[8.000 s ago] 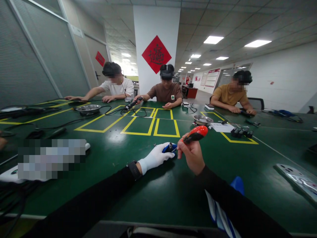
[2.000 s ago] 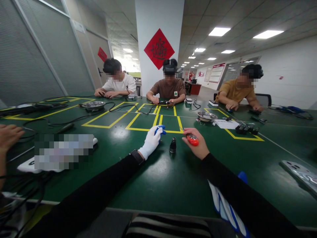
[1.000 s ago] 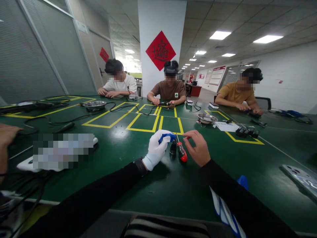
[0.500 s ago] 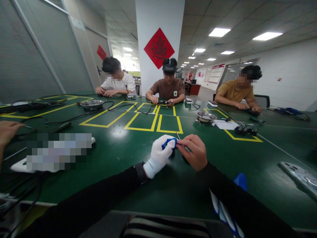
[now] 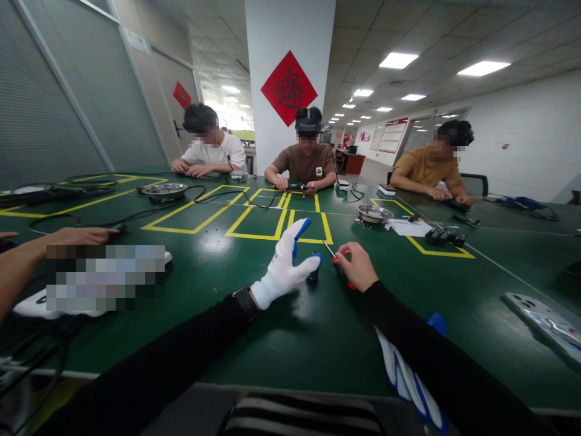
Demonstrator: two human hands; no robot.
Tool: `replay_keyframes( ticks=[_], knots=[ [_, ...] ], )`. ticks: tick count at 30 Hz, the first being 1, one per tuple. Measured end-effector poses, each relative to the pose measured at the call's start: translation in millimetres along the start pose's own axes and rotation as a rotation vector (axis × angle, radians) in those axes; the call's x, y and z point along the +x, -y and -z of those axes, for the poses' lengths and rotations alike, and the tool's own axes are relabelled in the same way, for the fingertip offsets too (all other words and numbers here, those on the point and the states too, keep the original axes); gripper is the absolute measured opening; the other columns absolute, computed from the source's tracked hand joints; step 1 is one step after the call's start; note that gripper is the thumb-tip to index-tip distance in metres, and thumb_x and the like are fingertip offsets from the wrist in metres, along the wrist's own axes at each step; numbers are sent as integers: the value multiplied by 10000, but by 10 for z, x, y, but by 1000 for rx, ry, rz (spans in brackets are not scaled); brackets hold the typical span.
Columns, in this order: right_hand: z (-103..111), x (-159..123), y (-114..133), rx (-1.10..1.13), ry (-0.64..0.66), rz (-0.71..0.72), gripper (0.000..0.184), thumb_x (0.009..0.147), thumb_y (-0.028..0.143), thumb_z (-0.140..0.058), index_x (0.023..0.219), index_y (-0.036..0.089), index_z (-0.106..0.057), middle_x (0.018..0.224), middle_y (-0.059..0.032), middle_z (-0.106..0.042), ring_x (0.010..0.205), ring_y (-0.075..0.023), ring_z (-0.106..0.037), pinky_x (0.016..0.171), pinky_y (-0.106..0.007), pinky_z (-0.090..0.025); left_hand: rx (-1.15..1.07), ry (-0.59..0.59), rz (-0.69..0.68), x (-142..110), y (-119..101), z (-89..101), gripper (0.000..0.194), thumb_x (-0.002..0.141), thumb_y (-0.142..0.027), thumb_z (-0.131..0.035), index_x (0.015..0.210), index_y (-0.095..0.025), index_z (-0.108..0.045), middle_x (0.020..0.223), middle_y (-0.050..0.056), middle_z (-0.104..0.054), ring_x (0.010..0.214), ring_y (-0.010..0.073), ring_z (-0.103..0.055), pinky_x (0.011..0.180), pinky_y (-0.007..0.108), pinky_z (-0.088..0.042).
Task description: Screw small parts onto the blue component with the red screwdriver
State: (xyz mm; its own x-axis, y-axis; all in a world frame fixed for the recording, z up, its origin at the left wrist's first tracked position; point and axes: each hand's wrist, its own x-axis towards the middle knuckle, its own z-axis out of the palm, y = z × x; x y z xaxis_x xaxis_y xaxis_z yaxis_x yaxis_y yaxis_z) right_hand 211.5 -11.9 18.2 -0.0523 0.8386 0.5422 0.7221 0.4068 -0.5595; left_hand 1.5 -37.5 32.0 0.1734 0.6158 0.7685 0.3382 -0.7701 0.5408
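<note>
My left hand [image 5: 288, 266], in a white glove with blue coating and a dark wrist strap above it, is open with thumb and fingers spread. Just beyond its thumb, a small black cone-shaped part [image 5: 313, 274] stands upright on the green table, partly hidden by the thumb. My bare right hand [image 5: 358, 266] has its fingers closed around the handle of a red and black screwdriver [image 5: 336, 263]. The screwdriver's metal shaft points away to the left, low over the table or resting on it; I cannot tell which.
A loose blue and white glove [image 5: 403, 381] lies under my right forearm. Metal bowls [image 5: 374, 213], a paper sheet [image 5: 408, 227], black parts [image 5: 442, 236] and cables are further off. A phone [image 5: 544, 330] lies right. A co-worker's hand [image 5: 86, 236] reaches in at left; people sit opposite.
The screwdriver was laid down beside the black part, my hands came together at the left glove's fingertips, then parted. My left hand has opened; my right has taken the screwdriver handle again.
</note>
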Motion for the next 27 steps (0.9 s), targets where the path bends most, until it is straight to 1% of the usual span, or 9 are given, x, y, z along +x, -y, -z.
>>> replay_keyframes(
  ticks=[2, 3, 5, 7, 12, 16, 19, 23, 27],
  knots=[
    [-17, -11, -40, -66, 103, -43, 67, 825, 203, -538, 770, 174, -564, 791, -28, -598, 717, -157, -579, 671, -298, -458, -11, 192, 94, -41, 103, -51, 802, 733, -345, -695, 1425, -189, -322, 1462, 134, -380, 1347, 275, -368, 1133, 437, -293],
    [-16, -29, -19, -106, 129, -38, 64, 828, 200, -534, 775, 178, -565, 776, -21, -602, 698, -152, -574, 659, -287, -446, -12, 245, 151, -70, 147, -87, 810, 720, -337, -705, 1424, -194, -329, 1460, 131, -386, 1345, 281, -373, 1130, 444, -298],
    [2, -76, 79, -195, 142, 20, 50, 829, 201, -542, 790, 188, -571, 786, -23, -609, 722, -159, -570, 654, -280, -427, -18, 303, 248, -128, 211, -161, 803, 717, -309, -699, 1425, -199, -336, 1419, 133, -444, 1312, 291, -422, 1110, 465, -329],
    [30, -122, 205, -245, 123, 101, 40, 827, 196, -559, 791, 192, -577, 817, -34, -615, 794, -174, -570, 693, -287, -424, -20, 333, 287, -167, 247, -217, 764, 728, -273, -678, 1416, -199, -356, 1364, 124, -509, 1263, 288, -481, 1088, 468, -364],
    [78, -180, 406, -230, 155, 283, 64, 834, 227, -596, 782, 191, -608, 837, -39, -631, 824, -179, -571, 738, -292, -435, 31, 365, 269, -160, 281, -236, 698, 715, -200, -661, 1372, -195, -423, 1350, 87, -535, 1235, 252, -512, 1086, 403, -377],
    [65, -208, 462, -275, 212, 300, 72, 823, 217, -619, 761, 186, -642, 817, -38, -648, 787, -174, -585, 705, -285, -440, 145, 367, 248, -141, 288, -207, 650, 726, -287, -687, 1335, -218, -470, 1320, 80, -564, 1209, 263, -533, 1057, 410, -400],
    [44, -225, 492, -344, 212, 311, 91, 831, 217, -612, 764, 178, -659, 808, -48, -659, 778, -178, -589, 701, -293, -437, 236, 365, 233, -141, 268, -197, 579, 728, -336, -697, 1273, -228, -531, 1251, 77, -612, 1151, 272, -572, 1013, 413, -432],
    [20, -232, 500, -423, 189, 381, 117, 851, 219, -589, 783, 175, -675, 811, -57, -665, 784, -188, -581, 707, -309, -421, 296, 361, 207, -143, 222, -192, 496, 742, -333, -689, 1214, -239, -569, 1179, 67, -651, 1096, 267, -603, 968, 395, -458],
    [5, -235, 488, -469, 168, 451, 138, 870, 207, -557, 801, 172, -671, 822, -63, -665, 796, -193, -568, 716, -320, -398, 323, 353, 191, -144, 201, -190, 476, 741, -327, -692, 1196, -249, -574, 1161, 60, -660, 1075, 270, -614, 953, 393, -463]
  ],
)
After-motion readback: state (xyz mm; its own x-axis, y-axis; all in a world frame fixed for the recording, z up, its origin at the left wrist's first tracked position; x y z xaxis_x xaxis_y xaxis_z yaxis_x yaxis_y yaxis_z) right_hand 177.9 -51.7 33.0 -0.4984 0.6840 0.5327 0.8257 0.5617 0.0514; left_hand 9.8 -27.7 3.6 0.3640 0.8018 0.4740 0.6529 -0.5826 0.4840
